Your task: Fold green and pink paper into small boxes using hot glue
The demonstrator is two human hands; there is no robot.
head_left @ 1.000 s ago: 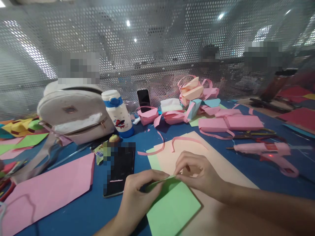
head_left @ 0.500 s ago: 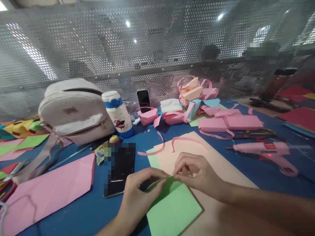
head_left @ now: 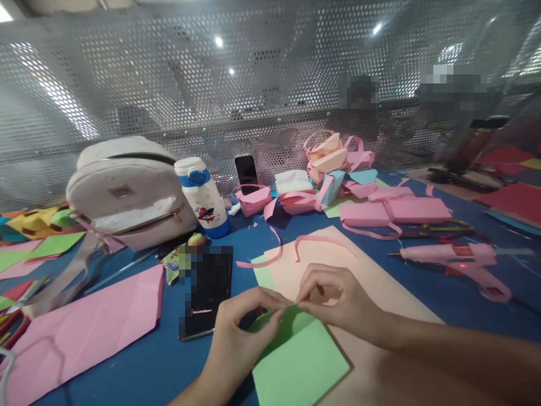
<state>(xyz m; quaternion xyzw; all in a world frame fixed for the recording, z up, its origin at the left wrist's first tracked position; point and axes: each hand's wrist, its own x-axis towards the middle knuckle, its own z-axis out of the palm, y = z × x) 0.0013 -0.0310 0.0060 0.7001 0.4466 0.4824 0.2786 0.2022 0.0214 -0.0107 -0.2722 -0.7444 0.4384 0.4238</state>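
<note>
Near the front edge of the view, a folded green paper (head_left: 302, 363) is held up by its far edge. My left hand (head_left: 247, 321) pinches that edge between thumb and fingers. Close beside it, my right hand (head_left: 333, 299) pinches the same edge at its upper corner, the fingertips of both hands nearly touching. Under the right hand lie large peach sheets (head_left: 380, 293), with a curved pink strip (head_left: 325, 239) on their far part. A black phone (head_left: 209, 293) rests left of my left hand.
At right lies a pink glue gun (head_left: 456, 256), near scissors (head_left: 443, 228). Pink paper boxes (head_left: 395, 211) stand behind. Further left are a bottle (head_left: 205, 200), a white backpack (head_left: 131, 192) and a pink sheet (head_left: 93, 327) on the blue table (head_left: 143, 358).
Both hands keep their pinch on the green paper and have barely moved. The paper's lower right corner has shifted slightly to the right and down.
</note>
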